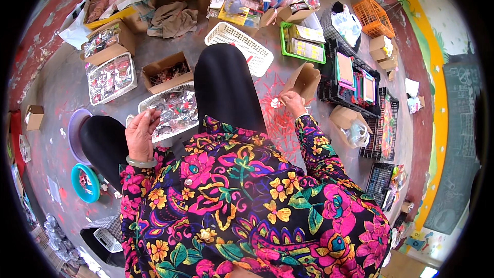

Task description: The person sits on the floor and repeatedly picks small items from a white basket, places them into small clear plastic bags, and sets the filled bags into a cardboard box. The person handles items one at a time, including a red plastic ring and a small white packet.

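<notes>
My left hand [140, 133], a bangle at its wrist, is raised with thumb and fingertips pressed together; anything between them is too small to make out. Beside it, partly behind my knee, lies a white plastic basket [142, 107] filled with small clear packets [177, 105]. My right hand [294, 104] reaches down at the right with its fingers drawn together, close to an upright cardboard box [307, 83]. A small white and pink piece [276, 103] shows by its fingertips; whether they hold it is unclear. Thin red strips [280, 131] litter the floor below that hand.
Another basket of packets [128, 59] and an open carton [145, 79] stand at the left. Ahead sits a white slotted basket [220, 27]. To the right are a green tray [284, 44], black crates [329, 95] and a carton [339, 118]. Purple [73, 131] and teal basins [96, 188] flank my left knee.
</notes>
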`<state>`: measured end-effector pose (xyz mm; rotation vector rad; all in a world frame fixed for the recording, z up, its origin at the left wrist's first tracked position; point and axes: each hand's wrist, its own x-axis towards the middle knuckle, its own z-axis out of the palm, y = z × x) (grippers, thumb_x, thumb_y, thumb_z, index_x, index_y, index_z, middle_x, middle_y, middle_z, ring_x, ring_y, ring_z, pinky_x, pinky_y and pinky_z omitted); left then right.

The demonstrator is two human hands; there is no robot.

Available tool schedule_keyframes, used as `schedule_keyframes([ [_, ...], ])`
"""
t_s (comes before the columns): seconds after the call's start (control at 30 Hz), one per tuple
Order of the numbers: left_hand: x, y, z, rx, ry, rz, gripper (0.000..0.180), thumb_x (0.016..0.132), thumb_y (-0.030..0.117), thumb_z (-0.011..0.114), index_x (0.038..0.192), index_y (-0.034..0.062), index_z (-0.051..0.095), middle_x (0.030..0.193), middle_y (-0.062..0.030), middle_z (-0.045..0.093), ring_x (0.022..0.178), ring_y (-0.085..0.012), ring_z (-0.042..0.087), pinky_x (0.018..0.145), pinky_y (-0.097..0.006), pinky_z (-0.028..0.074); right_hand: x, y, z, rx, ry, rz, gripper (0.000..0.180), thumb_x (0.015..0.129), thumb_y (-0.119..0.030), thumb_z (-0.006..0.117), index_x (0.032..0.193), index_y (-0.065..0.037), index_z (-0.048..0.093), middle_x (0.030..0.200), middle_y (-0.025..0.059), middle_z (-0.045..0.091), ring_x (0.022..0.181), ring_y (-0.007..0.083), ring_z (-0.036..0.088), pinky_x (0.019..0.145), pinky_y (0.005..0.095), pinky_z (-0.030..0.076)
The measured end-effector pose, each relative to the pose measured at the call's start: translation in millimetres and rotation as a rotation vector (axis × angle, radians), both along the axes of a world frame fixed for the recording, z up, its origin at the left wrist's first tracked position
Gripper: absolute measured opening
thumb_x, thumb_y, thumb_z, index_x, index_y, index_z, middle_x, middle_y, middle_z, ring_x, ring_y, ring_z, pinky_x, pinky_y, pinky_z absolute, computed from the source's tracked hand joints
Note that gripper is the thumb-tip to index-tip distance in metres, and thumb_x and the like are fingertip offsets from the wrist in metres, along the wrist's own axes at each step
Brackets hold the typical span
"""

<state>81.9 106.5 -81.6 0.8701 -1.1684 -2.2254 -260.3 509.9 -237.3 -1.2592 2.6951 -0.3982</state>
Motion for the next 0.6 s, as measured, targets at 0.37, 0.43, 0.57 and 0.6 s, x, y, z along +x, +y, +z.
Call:
schedule_keyframes([
  [0.37,2.7,-0.8,4.0,-0.012,-0.026,-0.007,0.019,0.089,0.010,0.053,0.098,-0.0052,0.060,0.092,-0.0138,0.064,0.087,-0.0202,0.062,0.080,-0.029,0.050,33.6,-0.7,-10.5,-0.221,-0.572,-0.637,0.016,0.072,-0.011,0.061,0.085,-0.005,0.067,0.076,0.0062,0.065,0.069,0.0153,0.061,0.067,0.0270,0.047],
  [0.43,5.0,-1.4,2.9,-0.012,-0.026,-0.003,0.019,0.089,0.010,0.053,0.098,-0.0051,0.060,0.092,-0.0138,0.064,0.087,-0.0201,0.062,0.079,-0.029,0.051,40.7,-11.7,6.5,-0.134,-0.535,-0.669,0.020,0.070,-0.006,0.062,0.090,-0.004,0.064,0.076,0.0065,0.064,0.072,0.0150,0.061,0.067,0.0260,0.047],
  [0.57,3.5,-1.9,1.3,-0.004,-0.027,-0.013,0.019,0.089,0.010,0.054,0.098,-0.0050,0.060,0.091,-0.0138,0.064,0.087,-0.0201,0.062,0.079,-0.029,0.051,41.8,4.8,-20.3,-0.249,-0.504,-0.634,0.032,0.072,-0.002,0.059,0.104,-0.007,0.057,0.083,0.0062,0.063,0.073,0.0152,0.060,0.067,0.0248,0.047],
  [0.6,1.8,-2.1,0.7,-0.001,-0.023,-0.019,0.019,0.088,0.010,0.054,0.098,-0.0050,0.060,0.092,-0.0138,0.064,0.087,-0.0201,0.062,0.079,-0.029,0.051,38.3,15.6,-37.4,-0.249,-0.529,-0.657,0.034,0.073,-0.002,0.059,0.106,-0.007,0.056,0.085,0.0058,0.062,0.074,0.0150,0.060,0.068,0.0251,0.047],
])
